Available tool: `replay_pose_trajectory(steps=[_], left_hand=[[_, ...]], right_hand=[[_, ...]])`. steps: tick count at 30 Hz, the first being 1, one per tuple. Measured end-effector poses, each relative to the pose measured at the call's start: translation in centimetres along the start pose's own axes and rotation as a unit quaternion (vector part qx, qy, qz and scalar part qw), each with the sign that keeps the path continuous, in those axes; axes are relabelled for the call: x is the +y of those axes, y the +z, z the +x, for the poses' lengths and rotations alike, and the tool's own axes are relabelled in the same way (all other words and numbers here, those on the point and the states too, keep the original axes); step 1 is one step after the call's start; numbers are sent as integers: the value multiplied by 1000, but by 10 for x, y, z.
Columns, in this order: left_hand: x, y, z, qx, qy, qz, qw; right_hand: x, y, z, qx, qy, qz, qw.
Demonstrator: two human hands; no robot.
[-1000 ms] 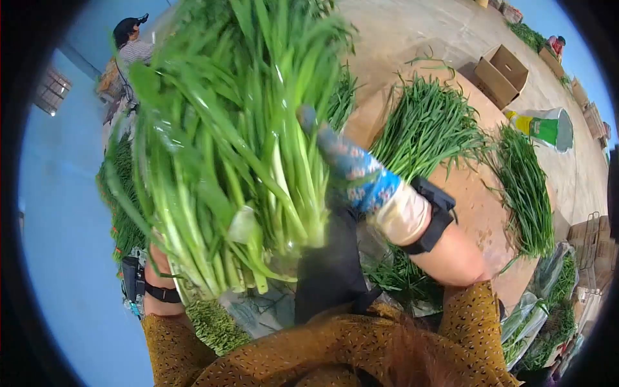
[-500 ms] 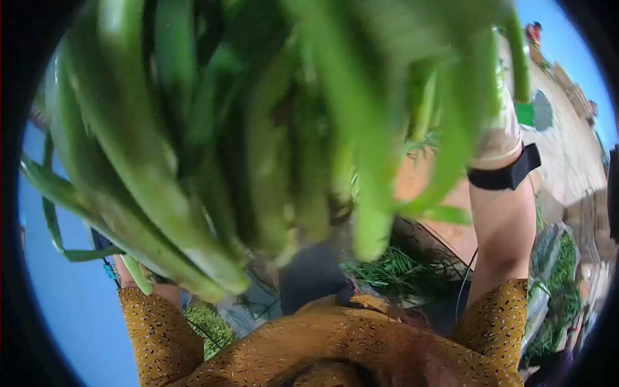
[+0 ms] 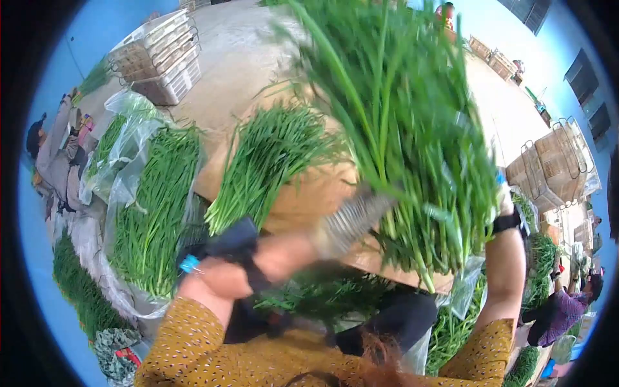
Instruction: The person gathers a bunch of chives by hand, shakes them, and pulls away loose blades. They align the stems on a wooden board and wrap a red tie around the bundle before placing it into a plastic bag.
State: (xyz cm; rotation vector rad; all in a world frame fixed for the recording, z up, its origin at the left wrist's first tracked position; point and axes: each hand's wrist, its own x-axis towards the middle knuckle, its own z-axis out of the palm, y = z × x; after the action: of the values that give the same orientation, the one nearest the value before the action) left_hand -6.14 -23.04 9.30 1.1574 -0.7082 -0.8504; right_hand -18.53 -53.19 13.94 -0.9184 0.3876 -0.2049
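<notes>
A large bunch of long green stalks [image 3: 425, 148] stands tilted over the right part of a brown board [image 3: 296, 200]. My left hand [image 3: 354, 219], in a striped glove and blurred by motion, reaches across to the bunch's lower left side; its fingers are smeared. At the bunch's right edge is my right hand [image 3: 504, 197], in a pale glove, mostly hidden behind the stalks. A smaller pile of green stalks [image 3: 271, 158] lies on the board, left of the large bunch.
Plastic bags of greens [image 3: 155, 206] lie at the left. Stacked crates stand at the upper left [image 3: 161, 58] and right [image 3: 554, 164]. One person [image 3: 58, 148] is at the far left, another [image 3: 567, 309] at the far right. Cut greens [image 3: 322, 290] lie near my knees.
The bunch has moved away from the camera, up and to the right. My left arm has come into view across the middle. The board, smaller pile and surroundings now show.
</notes>
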Motion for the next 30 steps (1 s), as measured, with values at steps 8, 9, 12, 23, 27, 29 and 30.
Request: replay_pose_trajectory(steps=[8,9,12,23,27,29,30], left_hand=[[-208,63,40,-7,-236,-4,972],[-202,69,39,12,-276,-17,961],[-192,74,47,53,-237,-145,959],[-193,102,63,46,-179,-141,973],[-221,101,69,-104,-49,-121,986],[-245,106,79,-164,-12,-116,980],[-254,104,79,-195,5,-113,974]], right_hand=[[58,-205,74,-48,55,-717,693],[58,-222,69,-49,1,-679,733],[53,-220,69,13,50,-449,892],[61,19,-4,-17,-302,-759,577],[145,25,23,-172,-253,-857,414],[160,12,40,-205,-185,-873,401],[166,-1,54,-209,-171,-890,368]])
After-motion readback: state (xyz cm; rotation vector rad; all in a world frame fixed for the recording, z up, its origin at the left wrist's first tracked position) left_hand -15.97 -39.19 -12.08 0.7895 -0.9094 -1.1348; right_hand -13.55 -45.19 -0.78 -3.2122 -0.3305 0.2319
